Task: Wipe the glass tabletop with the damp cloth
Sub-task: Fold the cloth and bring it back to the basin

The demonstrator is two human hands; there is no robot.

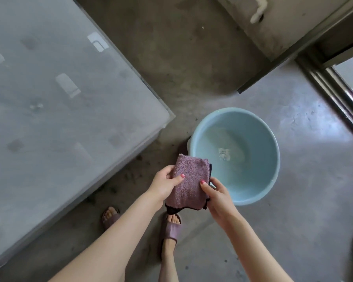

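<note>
The glass-topped table (55, 94) fills the left side of the view, its surface hazy and marked with dull smudges and pale reflections, one corner pointing toward the middle of the scene. Bare concrete floor (192, 68) spreads around it. Just beside that corner, to the right, a round light-blue basin (200, 129) stands on the floor with a little water in its bottom. Below, two feet in mauve slippers (171, 228) stand on the floor. The purple cloth (189, 180), folded into a thick pad with a dark edge showing underneath, is held in the air between table and basin, overlapping the basin's near rim. The left hand (164, 185) grips the cloth's left edge, thumb on top; the right hand (217, 195) pinches the right edge, thumb pressed on the pile.
</note>
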